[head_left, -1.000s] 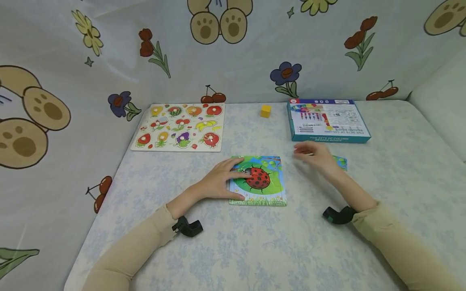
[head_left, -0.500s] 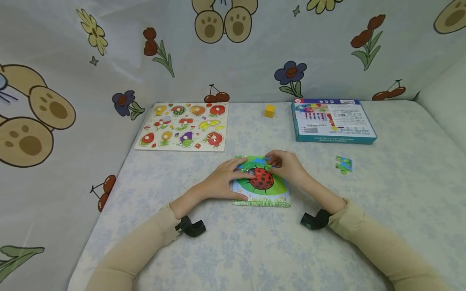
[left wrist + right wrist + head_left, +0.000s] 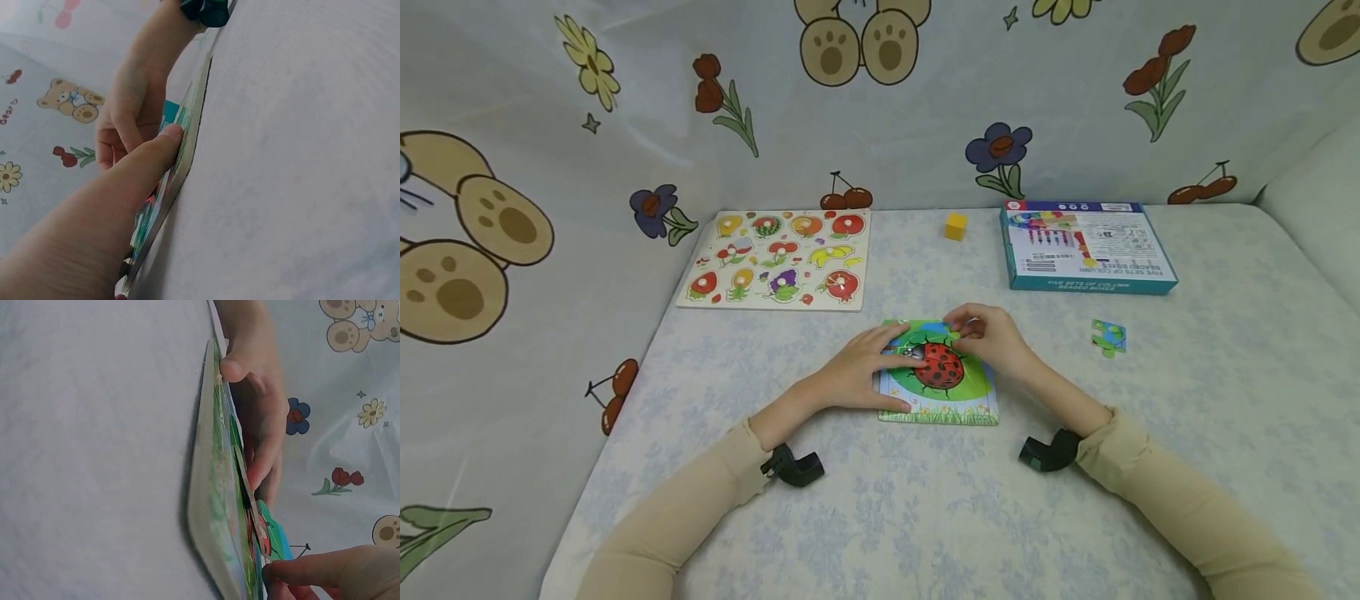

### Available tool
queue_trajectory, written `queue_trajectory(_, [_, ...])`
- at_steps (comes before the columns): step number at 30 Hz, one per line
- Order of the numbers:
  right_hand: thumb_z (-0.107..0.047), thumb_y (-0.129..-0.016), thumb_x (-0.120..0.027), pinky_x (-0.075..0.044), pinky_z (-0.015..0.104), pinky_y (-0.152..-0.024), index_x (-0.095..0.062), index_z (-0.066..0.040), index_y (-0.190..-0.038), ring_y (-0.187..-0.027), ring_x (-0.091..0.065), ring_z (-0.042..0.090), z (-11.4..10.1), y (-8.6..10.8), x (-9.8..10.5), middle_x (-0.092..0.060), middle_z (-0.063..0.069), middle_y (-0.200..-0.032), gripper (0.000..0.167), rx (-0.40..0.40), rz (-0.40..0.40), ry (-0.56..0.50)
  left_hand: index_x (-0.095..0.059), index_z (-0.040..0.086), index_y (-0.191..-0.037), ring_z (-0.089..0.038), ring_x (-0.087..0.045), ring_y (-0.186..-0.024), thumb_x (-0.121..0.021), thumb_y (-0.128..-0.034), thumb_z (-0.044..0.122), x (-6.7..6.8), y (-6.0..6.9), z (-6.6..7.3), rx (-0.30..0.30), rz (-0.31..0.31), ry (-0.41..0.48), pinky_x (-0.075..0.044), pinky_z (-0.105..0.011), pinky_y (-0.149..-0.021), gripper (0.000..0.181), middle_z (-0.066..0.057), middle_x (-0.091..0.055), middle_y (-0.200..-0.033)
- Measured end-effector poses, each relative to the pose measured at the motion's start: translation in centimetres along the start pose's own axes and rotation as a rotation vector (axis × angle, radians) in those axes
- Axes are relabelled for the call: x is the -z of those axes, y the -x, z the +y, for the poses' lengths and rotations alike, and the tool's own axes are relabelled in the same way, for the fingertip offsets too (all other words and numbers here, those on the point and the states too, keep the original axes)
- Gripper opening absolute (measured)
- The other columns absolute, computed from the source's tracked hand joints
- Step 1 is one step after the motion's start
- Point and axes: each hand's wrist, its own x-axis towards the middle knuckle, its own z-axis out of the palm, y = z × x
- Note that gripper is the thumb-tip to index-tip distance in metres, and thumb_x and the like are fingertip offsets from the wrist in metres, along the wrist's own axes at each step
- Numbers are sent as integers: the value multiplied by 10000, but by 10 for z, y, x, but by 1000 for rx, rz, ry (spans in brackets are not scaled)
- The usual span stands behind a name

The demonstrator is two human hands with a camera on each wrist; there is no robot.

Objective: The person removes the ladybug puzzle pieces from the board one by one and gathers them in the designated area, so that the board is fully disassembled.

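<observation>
A square ladybug jigsaw puzzle (image 3: 977,392) lies flat on the table in the head view. My left hand (image 3: 861,372) rests over its left part with spread fingers, the thumb near the lower left. At the top right of the puzzle, my right hand (image 3: 992,340) pinches a green and blue puzzle piece (image 3: 273,531). The right wrist view has that piece tilted, just above the board or touching it; I cannot tell which. Fingers hide much of it in the head view. Another loose puzzle piece (image 3: 1109,337) lies on the table to the right.
Behind on the left lies a fruit peg board (image 3: 775,261). A yellow cube (image 3: 955,227) stands at the back middle. Behind on the right is a flat teal-edged box (image 3: 1090,250). A patterned cloth hangs along the table's back edge.
My right hand has moved left from beside the loose piece to the puzzle's top right corner, then shifted only slightly. My left hand has stayed on the puzzle.
</observation>
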Motion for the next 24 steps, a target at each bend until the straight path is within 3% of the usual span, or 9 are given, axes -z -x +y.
queue_trajectory(19, [102, -816, -642, -498, 144, -718, -651, 62, -1054, -852, -603, 239, 1, 4, -3, -638, 226, -1017, 242, 45, 31, -24, -407, 367, -1437, -294, -104, -1489, -659, -799, 592, 2, 0, 3, 29, -68, -43, -137, -525, -1192, 722, -77, -121, -1608])
queue_trajectory(24, [103, -808, -657, -504, 133, -719, -661, 75, -1046, -846, -631, 201, 3, 5, -3, -654, 255, -1036, 240, 19, 45, -60, -409, 375, -1433, -288, -107, -1489, -659, -799, 591, 1, 0, 2, 24, -62, -44, -137, -523, -1192, 715, -71, -124, -1607])
